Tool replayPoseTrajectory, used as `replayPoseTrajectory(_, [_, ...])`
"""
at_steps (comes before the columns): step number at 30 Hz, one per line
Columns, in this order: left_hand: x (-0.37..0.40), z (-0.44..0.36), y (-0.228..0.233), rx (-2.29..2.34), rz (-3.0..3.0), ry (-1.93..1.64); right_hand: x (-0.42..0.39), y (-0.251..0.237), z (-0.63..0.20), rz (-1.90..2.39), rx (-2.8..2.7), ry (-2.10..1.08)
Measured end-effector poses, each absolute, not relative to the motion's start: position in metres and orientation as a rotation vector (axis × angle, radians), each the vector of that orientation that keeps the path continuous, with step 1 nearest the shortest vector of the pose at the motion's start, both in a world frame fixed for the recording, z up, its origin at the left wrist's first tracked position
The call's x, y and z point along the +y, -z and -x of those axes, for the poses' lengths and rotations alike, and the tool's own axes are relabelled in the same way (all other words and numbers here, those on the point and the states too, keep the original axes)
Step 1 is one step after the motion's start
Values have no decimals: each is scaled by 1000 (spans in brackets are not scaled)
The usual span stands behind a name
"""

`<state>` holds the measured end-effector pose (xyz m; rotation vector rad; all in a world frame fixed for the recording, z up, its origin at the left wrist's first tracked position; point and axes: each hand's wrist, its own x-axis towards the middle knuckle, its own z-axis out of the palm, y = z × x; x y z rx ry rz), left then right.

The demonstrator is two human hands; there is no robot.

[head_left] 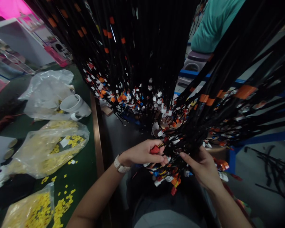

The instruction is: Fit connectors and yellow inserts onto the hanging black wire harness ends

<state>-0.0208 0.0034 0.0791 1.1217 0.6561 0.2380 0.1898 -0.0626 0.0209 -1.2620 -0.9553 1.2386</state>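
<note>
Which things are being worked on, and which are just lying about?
In hand:
red connector, in the left hand
black cable bundle, at the right hand

Probably just lying about:
white mug
plastic bag of yellow pieces

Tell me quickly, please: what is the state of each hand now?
Left hand: closed, holding a red connector.
Right hand: partly curled at the black cables; whether it grips them cannot be told.
</note>
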Motion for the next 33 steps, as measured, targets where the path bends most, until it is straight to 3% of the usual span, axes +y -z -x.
replayPoseTrajectory(8, [4,21,-72,627,-1065,-250,-63,-19,-188,1343,-943,-1186])
replayPoseTrajectory(21, [2,16,-69,859,-1477,-382,-60,-32,-196,1212,-740,-1568])
replayPoseTrajectory(33, [-14,1,-66,819,-1627,-283,-57,-32,-177,1289,-607,-1479])
